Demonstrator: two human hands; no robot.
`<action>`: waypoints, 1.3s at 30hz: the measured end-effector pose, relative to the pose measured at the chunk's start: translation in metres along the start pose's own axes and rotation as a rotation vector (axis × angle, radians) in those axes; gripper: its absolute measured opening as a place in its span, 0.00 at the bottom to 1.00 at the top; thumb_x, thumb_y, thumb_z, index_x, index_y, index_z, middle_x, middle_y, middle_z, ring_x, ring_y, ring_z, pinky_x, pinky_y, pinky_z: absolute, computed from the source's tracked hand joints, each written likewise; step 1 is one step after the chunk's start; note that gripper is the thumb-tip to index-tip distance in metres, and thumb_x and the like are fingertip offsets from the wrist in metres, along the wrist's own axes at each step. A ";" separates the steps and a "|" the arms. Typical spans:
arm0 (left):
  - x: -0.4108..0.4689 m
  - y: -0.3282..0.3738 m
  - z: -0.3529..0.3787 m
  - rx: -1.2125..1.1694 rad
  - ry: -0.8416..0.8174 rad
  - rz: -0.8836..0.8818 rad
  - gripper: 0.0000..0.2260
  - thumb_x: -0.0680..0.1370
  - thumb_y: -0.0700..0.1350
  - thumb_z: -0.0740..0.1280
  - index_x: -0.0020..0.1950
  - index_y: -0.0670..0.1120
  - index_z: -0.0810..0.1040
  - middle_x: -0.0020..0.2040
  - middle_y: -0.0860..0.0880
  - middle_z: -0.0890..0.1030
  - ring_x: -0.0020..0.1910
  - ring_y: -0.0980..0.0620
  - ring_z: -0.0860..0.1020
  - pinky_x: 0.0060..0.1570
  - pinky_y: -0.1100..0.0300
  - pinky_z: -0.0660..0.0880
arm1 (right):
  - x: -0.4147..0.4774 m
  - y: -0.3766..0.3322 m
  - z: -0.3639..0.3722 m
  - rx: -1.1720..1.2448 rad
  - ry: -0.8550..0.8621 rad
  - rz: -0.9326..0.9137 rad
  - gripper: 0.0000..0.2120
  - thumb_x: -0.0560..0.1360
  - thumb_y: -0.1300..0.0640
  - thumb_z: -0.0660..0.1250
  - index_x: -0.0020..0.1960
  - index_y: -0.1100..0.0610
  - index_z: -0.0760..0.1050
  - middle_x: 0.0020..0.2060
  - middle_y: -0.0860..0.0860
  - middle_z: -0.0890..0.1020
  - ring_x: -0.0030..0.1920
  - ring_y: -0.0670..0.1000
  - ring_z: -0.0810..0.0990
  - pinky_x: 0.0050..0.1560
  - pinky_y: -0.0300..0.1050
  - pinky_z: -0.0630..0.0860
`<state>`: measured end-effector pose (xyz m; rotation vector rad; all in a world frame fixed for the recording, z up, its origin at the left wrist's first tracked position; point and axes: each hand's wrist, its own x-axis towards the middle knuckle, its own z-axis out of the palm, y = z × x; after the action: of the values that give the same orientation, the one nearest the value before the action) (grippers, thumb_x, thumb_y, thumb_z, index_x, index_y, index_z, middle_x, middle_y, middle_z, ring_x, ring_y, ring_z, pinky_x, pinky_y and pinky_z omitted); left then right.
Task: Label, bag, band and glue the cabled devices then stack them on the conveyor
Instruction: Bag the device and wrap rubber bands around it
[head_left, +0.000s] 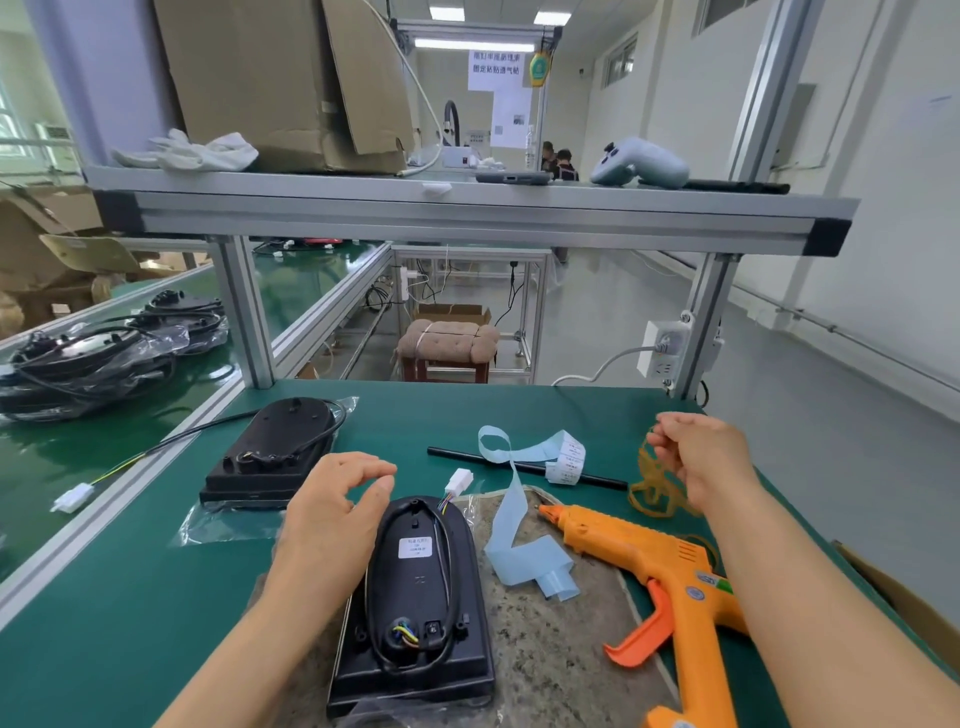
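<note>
Near, 6 o'clock: black device (415, 587) flat on mottled mat (561, 649), cable looped on its back, white label (414, 547) stuck near its top; clear film shows at its edges, can't tell if bagged; its white connector (460, 479) pokes out at its 12; L hand (332, 514) at device's 10 o'clock edge, fingers loosely curved, thumb & index apart, nothing seen in grip; orange glue gun (660, 571) at 3 o'clock, nozzle over mat; blue backing strip (519, 535) curls betw. device & gun; R hand (701, 457) at 2 o'clock, fingertips pinching tan rubber bands (657, 483) heaped on green bench (156, 597); black rod (524, 467) at 1 o'clock; 2nd device (275, 452) at 11 o'clock on a clear bag; farther, 10 o'clock: conveyor (52, 452) w/ bagged devices (88, 358) piled; overhead at 12: shelf (467, 208) w/ cardboard box (270, 78), white gloves (197, 150).
</note>
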<state>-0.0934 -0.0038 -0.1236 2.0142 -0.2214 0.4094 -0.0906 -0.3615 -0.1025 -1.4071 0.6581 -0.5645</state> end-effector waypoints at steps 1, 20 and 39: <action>0.000 0.001 -0.001 -0.010 0.007 0.003 0.10 0.78 0.42 0.68 0.45 0.59 0.81 0.51 0.63 0.78 0.53 0.71 0.73 0.48 0.71 0.67 | -0.001 0.001 0.001 0.058 -0.021 0.006 0.04 0.80 0.62 0.66 0.48 0.57 0.80 0.39 0.54 0.83 0.37 0.48 0.80 0.34 0.37 0.75; 0.000 0.069 0.026 -0.633 -0.401 -0.295 0.18 0.65 0.58 0.76 0.51 0.51 0.83 0.45 0.52 0.86 0.49 0.56 0.82 0.53 0.54 0.74 | -0.142 -0.023 0.104 0.526 -0.776 0.188 0.07 0.80 0.68 0.59 0.47 0.64 0.75 0.30 0.53 0.80 0.27 0.45 0.76 0.26 0.34 0.73; 0.024 0.008 -0.034 -0.422 -0.337 -0.522 0.06 0.72 0.32 0.70 0.39 0.42 0.78 0.27 0.50 0.68 0.20 0.58 0.60 0.22 0.68 0.58 | -0.103 0.020 0.112 0.096 -0.261 0.260 0.08 0.80 0.58 0.67 0.44 0.58 0.74 0.25 0.52 0.72 0.17 0.45 0.70 0.21 0.38 0.75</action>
<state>-0.0800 0.0234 -0.0933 1.6296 0.0188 -0.2897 -0.0834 -0.2082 -0.1086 -1.2541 0.5835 -0.2001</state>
